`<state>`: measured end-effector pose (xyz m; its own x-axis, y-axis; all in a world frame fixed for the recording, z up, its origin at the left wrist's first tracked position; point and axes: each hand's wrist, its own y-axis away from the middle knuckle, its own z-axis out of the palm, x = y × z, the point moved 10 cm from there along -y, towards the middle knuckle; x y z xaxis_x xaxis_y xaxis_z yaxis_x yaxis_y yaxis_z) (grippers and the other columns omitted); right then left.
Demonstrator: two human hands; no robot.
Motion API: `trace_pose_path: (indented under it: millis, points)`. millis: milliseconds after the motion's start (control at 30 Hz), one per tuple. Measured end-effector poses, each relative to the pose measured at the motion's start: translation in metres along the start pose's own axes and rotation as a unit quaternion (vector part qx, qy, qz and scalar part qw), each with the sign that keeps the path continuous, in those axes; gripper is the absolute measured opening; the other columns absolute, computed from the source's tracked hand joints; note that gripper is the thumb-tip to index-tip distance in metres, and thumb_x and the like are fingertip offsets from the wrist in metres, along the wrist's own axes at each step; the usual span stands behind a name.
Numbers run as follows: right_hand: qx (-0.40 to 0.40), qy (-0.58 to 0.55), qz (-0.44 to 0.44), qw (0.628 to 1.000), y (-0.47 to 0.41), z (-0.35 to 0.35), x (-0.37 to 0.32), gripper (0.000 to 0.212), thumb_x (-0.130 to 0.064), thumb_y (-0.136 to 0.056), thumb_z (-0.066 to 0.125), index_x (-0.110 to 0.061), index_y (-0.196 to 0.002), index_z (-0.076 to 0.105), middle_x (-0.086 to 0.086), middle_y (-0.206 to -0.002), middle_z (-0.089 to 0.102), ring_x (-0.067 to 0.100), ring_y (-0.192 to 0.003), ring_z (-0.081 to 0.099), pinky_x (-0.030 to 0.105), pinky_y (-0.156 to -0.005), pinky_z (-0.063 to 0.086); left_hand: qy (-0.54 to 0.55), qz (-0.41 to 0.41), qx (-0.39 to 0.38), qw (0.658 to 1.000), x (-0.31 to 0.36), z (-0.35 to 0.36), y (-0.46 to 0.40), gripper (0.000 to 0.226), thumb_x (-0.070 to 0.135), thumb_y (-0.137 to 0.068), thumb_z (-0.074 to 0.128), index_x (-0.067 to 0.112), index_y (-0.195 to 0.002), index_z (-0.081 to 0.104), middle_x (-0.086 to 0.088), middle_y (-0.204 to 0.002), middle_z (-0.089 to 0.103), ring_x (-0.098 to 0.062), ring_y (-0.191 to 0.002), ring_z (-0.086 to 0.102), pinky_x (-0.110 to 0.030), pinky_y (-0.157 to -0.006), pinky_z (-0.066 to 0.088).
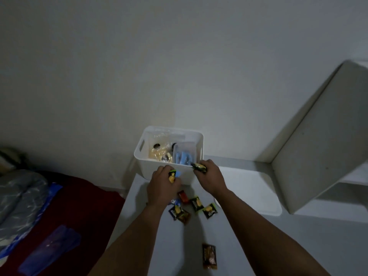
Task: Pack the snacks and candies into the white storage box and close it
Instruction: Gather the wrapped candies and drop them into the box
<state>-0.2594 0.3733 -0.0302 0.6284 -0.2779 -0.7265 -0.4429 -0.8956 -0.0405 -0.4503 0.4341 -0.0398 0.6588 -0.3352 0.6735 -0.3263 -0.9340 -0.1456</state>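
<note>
Dimly, unreadable candy packets (173, 174) pinched in left grip (163, 183), another (199, 166) in right grip (209, 176).

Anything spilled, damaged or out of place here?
Nothing spilled or damaged. One brown snack packet lies alone near the table's front edge, apart from the loose candies behind the hands. The white storage box stands upright and open; its lid lies flat beside it.
</note>
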Motion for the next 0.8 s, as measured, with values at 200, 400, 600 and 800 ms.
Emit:
trace_pose_path:
  millis: [200,400,600,800]
  points:
    - [-0.025,-0.061,-0.008,0.998,-0.091,0.021,-0.072,0.016,-0.025,-0.090,0.063,-0.015,-0.078,0.065,0.007,-0.086,0.065,0.026,-0.080,0.063,0.040,-0.076,0.052,0.103,-0.067,0.048,0.991,-0.009,-0.037,-0.105,0.016,0.034,-0.088,0.067,0.025,-0.099,0.059,0.003,-0.098,0.061,-0.023,-0.091,0.060,-0.035,-0.070,0.046]
    - [-0.074,-0.061,0.059,0.994,-0.172,0.094,-0.062,0.019,-0.026,-0.090,0.063,-0.026,-0.071,0.061,0.002,-0.076,0.068,0.021,-0.074,0.064,0.035,-0.076,0.053,0.119,-0.176,-0.005,0.977,-0.083,-0.006,-0.196,0.026,0.037,-0.084,0.065,0.019,-0.103,0.062,-0.008,-0.100,0.067,-0.032,-0.092,0.064,-0.043,-0.081,0.055]
    - [-0.188,0.017,0.123,0.974,-0.198,0.165,-0.024,0.022,-0.026,-0.086,0.070,-0.007,-0.098,0.071,0.013,-0.094,0.074,0.030,-0.086,0.071,0.039,-0.083,0.061,0.088,-0.222,-0.117,0.964,-0.128,0.033,-0.230,0.048,0.041,-0.086,0.062,0.022,-0.129,0.055,-0.009,-0.125,0.065,-0.033,-0.112,0.062,-0.040,-0.097,0.051]
    - [-0.231,0.050,0.120,0.964,-0.202,0.168,-0.017,0.045,-0.012,-0.083,0.071,-0.009,-0.127,0.066,0.013,-0.125,0.068,0.030,-0.111,0.067,0.040,-0.094,0.057,0.100,-0.244,-0.142,0.954,-0.128,0.042,-0.232,0.051,0.032,-0.093,0.055,0.022,-0.142,0.046,-0.011,-0.140,0.057,-0.034,-0.124,0.055,-0.038,-0.100,0.046]
